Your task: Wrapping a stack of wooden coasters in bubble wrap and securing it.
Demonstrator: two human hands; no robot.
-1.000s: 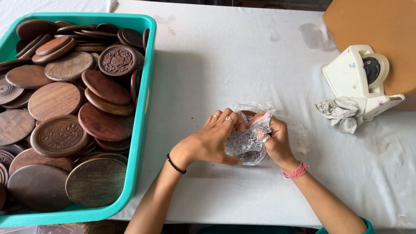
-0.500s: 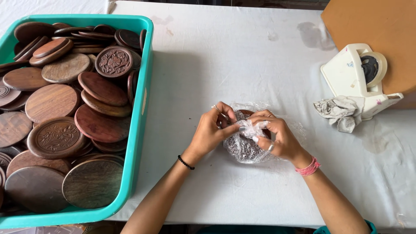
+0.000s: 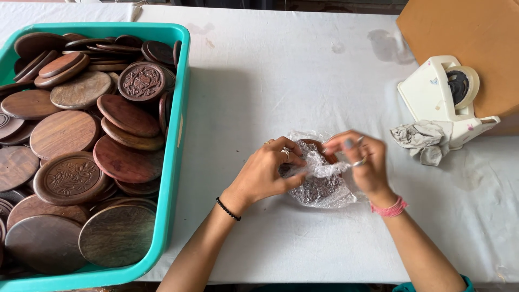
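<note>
A round carved wooden disc [image 3: 316, 189] lies on the white table [image 3: 281, 86], partly covered by clear bubble wrap [image 3: 324, 168]. My left hand [image 3: 267, 172] presses on the wrap at the disc's left side, fingers curled over it. On the right, my right hand [image 3: 363, 162] pinches a fold of the wrap and holds it over the disc's top. The right hand is blurred. Much of the disc is hidden under the wrap and my fingers.
A teal plastic bin [image 3: 174, 162] at the left holds several round wooden discs, some carved [image 3: 141, 81], some plain. At the right stand a white tape dispenser [image 3: 444, 97], a crumpled grey cloth [image 3: 421, 140] and a brown cardboard sheet [image 3: 470, 38].
My hands have shifted around the disc. The right hand has moved up and to the right, drawing the bubble wrap over the disc. The disc has stayed in place.
</note>
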